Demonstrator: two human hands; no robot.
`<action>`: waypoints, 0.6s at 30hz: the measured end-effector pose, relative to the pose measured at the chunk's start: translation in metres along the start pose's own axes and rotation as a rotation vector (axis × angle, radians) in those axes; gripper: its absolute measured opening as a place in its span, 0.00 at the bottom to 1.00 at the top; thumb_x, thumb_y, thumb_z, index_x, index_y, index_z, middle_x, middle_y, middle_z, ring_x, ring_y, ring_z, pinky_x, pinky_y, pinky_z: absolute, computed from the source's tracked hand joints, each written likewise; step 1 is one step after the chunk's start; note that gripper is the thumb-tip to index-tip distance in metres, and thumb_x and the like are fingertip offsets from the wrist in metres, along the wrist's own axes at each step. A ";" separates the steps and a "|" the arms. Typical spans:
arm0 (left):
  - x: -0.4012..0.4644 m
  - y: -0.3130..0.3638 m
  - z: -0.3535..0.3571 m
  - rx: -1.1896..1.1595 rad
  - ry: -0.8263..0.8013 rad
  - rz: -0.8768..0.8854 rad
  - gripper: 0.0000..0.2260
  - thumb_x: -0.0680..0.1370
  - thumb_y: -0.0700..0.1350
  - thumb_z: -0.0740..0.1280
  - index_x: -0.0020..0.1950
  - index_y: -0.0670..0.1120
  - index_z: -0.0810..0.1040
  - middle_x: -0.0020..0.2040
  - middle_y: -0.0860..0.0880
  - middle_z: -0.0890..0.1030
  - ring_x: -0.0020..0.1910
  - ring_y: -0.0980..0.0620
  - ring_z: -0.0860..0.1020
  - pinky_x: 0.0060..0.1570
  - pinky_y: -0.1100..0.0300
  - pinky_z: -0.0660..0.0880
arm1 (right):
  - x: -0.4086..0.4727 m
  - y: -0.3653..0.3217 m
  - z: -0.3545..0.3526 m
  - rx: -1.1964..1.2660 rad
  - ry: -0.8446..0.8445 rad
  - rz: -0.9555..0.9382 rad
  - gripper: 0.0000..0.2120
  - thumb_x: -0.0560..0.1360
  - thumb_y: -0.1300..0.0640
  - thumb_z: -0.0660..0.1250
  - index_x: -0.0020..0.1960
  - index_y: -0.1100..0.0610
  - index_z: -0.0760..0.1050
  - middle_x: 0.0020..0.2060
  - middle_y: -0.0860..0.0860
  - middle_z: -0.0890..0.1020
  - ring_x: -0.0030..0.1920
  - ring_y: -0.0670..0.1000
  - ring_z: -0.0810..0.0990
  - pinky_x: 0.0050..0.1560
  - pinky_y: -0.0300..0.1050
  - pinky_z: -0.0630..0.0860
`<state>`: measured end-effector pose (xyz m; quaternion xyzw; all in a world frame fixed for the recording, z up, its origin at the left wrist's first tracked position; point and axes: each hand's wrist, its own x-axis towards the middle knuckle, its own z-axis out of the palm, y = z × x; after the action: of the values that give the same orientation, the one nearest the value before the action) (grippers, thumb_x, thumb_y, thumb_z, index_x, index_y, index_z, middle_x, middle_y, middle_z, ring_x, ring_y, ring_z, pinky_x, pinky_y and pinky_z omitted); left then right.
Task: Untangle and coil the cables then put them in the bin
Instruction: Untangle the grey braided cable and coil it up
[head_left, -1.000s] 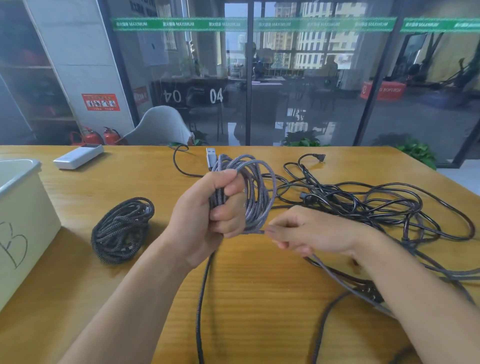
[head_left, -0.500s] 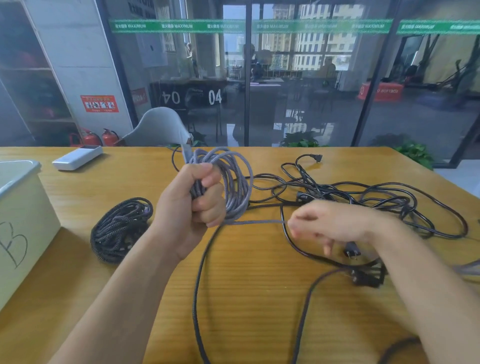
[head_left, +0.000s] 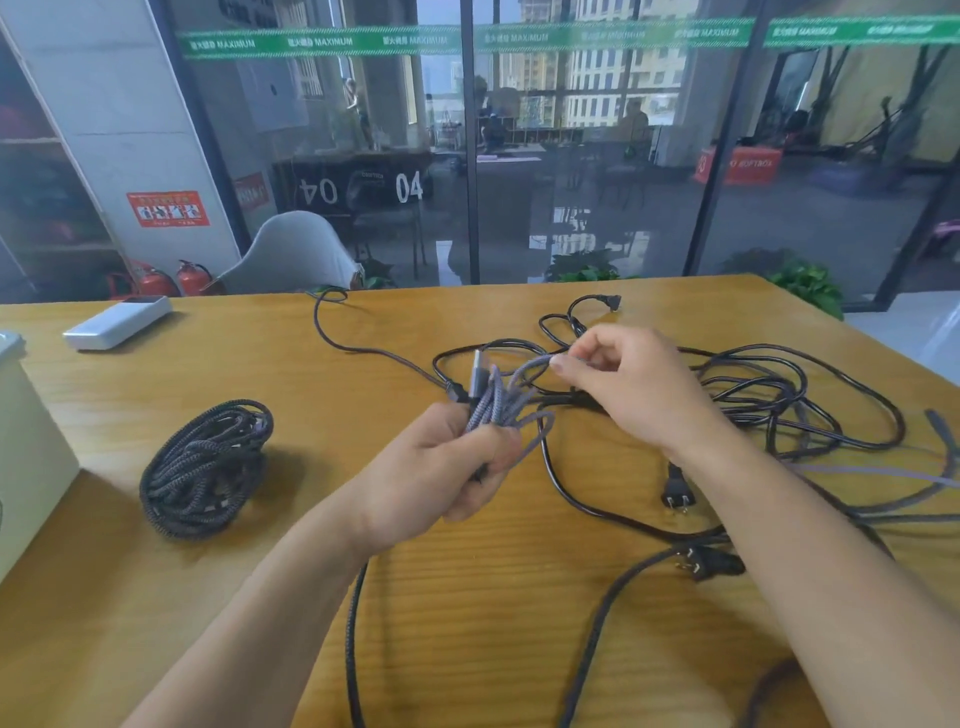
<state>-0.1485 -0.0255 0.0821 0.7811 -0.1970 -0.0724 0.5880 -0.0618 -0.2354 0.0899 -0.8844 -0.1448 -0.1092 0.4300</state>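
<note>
At table (head_left: 156, 649) centre, two bare hands work one grey braided cable (head_left: 501, 402). Left hand (head_left: 441, 467) has fingers curled round the gathered loops, a silver USB plug (head_left: 477, 371) sticking up above the fist. Right hand (head_left: 631, 387), at 2 o'clock from the left, pinches a strand of the same cable between thumb and forefinger. One finished coil (head_left: 205, 467) lies flat on the wood at 9 o'clock from the hands. Black cables (head_left: 779, 395) sprawl in a tangle at 3 o'clock; two pronged plugs (head_left: 678, 493) show among them. One white bin (head_left: 26, 467) sits at the left edge. One white box (head_left: 117, 322) rests at 10 o'clock.
</note>
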 end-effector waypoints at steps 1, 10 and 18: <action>0.001 -0.002 0.002 0.036 -0.008 -0.022 0.21 0.80 0.45 0.60 0.27 0.45 0.61 0.24 0.47 0.63 0.27 0.49 0.59 0.29 0.61 0.60 | -0.002 -0.004 -0.002 0.062 -0.034 0.013 0.08 0.79 0.47 0.72 0.45 0.50 0.83 0.39 0.48 0.85 0.42 0.50 0.82 0.43 0.48 0.78; 0.011 -0.019 0.008 0.026 0.248 -0.096 0.18 0.78 0.52 0.62 0.33 0.44 0.64 0.30 0.44 0.60 0.31 0.46 0.57 0.33 0.51 0.57 | -0.021 -0.030 0.009 0.242 -0.299 0.041 0.17 0.84 0.59 0.61 0.60 0.43 0.85 0.48 0.48 0.84 0.41 0.49 0.83 0.48 0.53 0.85; 0.011 -0.019 0.007 -0.129 0.434 -0.071 0.32 0.80 0.68 0.61 0.40 0.38 0.64 0.35 0.42 0.56 0.35 0.44 0.54 0.36 0.47 0.53 | -0.028 -0.033 0.008 0.482 -0.341 -0.040 0.15 0.83 0.65 0.66 0.67 0.54 0.80 0.53 0.48 0.88 0.55 0.46 0.87 0.64 0.45 0.81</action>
<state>-0.1364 -0.0317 0.0637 0.7455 -0.0332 0.0641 0.6626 -0.0987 -0.2138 0.1001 -0.7595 -0.2540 0.0698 0.5948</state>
